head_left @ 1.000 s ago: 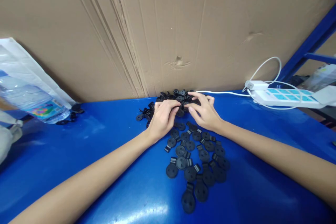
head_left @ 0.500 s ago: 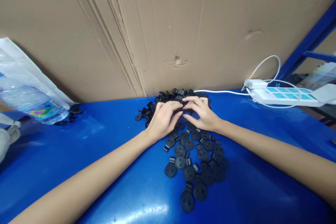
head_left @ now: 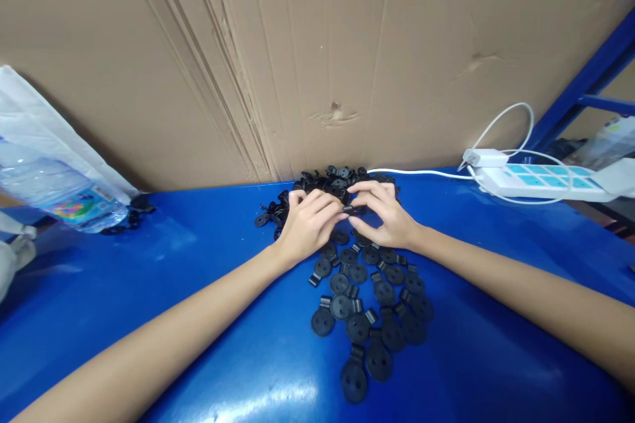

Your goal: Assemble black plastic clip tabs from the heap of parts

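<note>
- The left hand [head_left: 308,225] and right hand [head_left: 384,215] are curled almost shut, with 1 small black plastic tab [head_left: 350,209] pinched between both.
- It is held over a heap of black tabs [head_left: 327,180].
- 2-holed black discs [head_left: 362,317] are spread on the blue table [head_left: 496,357].

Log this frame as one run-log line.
left hand: at black plastic clip | right hand: pinching clip | beside: clip heap, loose clips, blue table
</note>
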`<control>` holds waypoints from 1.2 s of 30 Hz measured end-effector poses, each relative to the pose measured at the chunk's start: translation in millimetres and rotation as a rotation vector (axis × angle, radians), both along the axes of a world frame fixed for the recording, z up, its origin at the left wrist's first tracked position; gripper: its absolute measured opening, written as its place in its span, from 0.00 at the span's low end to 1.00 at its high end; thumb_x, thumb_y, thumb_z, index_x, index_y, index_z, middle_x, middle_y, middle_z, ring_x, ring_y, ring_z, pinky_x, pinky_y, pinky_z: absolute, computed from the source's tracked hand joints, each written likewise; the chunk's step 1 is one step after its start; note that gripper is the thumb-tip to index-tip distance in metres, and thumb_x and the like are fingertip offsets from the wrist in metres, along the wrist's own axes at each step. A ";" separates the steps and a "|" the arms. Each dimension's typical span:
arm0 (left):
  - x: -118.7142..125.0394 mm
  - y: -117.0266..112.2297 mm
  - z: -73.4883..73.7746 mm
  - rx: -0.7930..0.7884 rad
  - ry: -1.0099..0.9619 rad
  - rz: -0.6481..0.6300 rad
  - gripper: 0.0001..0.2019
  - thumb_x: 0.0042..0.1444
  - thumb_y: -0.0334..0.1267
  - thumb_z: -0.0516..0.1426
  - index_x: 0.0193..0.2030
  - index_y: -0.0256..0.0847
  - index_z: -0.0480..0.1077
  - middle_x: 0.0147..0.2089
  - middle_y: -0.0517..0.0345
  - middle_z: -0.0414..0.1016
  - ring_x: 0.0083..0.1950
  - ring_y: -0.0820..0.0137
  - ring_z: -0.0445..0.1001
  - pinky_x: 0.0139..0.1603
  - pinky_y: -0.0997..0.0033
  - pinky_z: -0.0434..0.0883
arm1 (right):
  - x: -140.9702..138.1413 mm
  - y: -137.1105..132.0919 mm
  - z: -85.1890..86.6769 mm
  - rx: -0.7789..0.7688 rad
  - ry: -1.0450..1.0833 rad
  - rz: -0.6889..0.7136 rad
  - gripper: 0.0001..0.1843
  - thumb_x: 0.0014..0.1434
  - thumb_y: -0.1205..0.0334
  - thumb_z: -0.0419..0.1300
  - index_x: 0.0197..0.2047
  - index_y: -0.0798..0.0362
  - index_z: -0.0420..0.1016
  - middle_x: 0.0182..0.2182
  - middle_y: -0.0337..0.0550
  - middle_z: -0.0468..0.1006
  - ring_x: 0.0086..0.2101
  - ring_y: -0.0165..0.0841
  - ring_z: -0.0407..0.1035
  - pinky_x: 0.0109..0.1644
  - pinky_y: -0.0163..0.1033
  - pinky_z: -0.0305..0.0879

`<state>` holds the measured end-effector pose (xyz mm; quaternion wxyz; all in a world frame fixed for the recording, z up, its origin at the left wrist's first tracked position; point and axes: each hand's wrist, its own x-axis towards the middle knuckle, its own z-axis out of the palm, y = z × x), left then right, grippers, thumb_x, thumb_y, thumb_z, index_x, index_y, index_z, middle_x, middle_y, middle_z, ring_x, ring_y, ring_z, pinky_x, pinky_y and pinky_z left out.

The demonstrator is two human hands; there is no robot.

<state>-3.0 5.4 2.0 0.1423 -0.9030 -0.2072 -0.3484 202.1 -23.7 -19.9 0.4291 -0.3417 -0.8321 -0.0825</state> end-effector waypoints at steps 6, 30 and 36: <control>-0.1 -2.0 0.5 0.054 0.055 -0.053 0.08 0.66 0.33 0.51 0.34 0.40 0.68 0.38 0.61 0.79 0.41 0.70 0.71 0.43 0.61 0.52 | -0.8 1.1 -0.9 0.004 -0.062 0.051 0.05 0.62 0.62 0.58 0.38 0.55 0.72 0.50 0.55 0.72 0.41 0.37 0.73 0.50 0.47 0.55; 0.4 -2.5 -0.1 -0.042 0.095 -0.081 0.08 0.68 0.38 0.50 0.40 0.38 0.66 0.39 0.58 0.78 0.41 0.71 0.73 0.43 0.63 0.54 | 1.4 5.8 -6.2 0.019 -0.054 0.058 0.07 0.61 0.70 0.56 0.32 0.55 0.73 0.47 0.50 0.76 0.41 0.35 0.73 0.48 0.45 0.53; 0.9 -3.6 1.5 -0.052 0.099 -0.066 0.10 0.66 0.43 0.51 0.40 0.38 0.68 0.40 0.56 0.77 0.41 0.69 0.72 0.43 0.63 0.54 | 2.1 4.9 -5.9 0.018 -0.098 0.053 0.07 0.63 0.66 0.56 0.33 0.55 0.74 0.45 0.50 0.76 0.40 0.35 0.72 0.48 0.45 0.53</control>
